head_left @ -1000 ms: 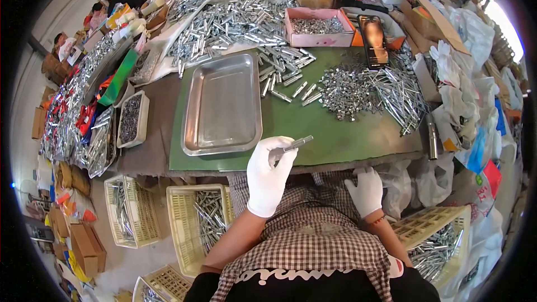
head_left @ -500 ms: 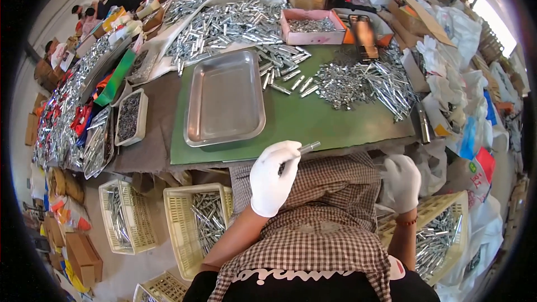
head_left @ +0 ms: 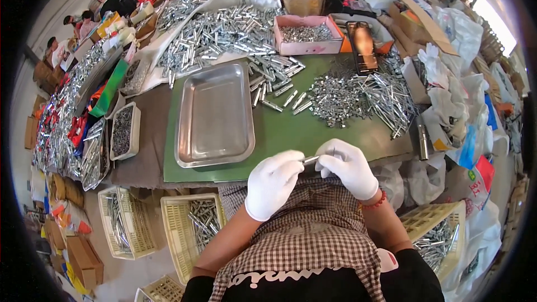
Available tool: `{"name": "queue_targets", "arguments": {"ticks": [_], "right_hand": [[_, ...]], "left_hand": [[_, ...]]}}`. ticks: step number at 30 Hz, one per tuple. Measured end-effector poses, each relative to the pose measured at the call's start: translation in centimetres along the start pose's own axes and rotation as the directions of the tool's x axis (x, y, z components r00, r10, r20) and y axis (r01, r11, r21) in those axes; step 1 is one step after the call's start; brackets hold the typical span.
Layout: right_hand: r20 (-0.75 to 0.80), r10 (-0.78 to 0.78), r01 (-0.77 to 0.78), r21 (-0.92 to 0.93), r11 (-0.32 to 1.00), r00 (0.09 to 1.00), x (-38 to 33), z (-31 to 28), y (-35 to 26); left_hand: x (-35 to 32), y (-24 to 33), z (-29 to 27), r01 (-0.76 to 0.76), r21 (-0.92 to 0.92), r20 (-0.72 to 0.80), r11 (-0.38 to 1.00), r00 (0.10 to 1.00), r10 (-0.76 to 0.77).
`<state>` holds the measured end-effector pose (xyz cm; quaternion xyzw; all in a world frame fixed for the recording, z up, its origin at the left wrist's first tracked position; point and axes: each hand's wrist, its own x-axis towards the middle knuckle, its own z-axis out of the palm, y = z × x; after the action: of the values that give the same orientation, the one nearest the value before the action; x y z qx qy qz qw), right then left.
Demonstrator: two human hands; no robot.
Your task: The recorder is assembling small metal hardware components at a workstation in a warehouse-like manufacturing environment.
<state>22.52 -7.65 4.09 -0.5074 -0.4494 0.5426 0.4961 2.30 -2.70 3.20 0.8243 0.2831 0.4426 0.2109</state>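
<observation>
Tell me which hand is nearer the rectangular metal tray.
Left. The left hand is just off the near right corner of the metal tray; the right hand is farther to the right, past the left hand.

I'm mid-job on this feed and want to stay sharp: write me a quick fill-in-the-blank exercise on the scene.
1. The left hand and right hand wear gloves coloured ____.
2. A slim silvery part shows ____ the two hands.
3. The metal tray lies to the ____ of the pile of small metal pieces.
4. The box full of small parts, left of the phone, is coloured ____.

Missing words: white; between; left; pink.
</observation>
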Motion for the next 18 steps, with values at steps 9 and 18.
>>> {"name": "queue_targets", "arguments": {"ticks": [9, 18], "right_hand": [[-0.202, -0.064, 0.047, -0.087, 0.995, 0.977, 1.6, -0.5, 1.4], [-0.212, -0.367, 0.278, -0.356, 0.892, 0.906, 1.8, -0.2, 2.8]], "left_hand": [[0.4, -1.7, 3.1, 0.403, -0.627, 0.103, 0.667, 0.891, -0.442], [1.1, -1.5, 2.8, 0.487, -0.660, 0.173, 0.572, 0.839, -0.515]]}}
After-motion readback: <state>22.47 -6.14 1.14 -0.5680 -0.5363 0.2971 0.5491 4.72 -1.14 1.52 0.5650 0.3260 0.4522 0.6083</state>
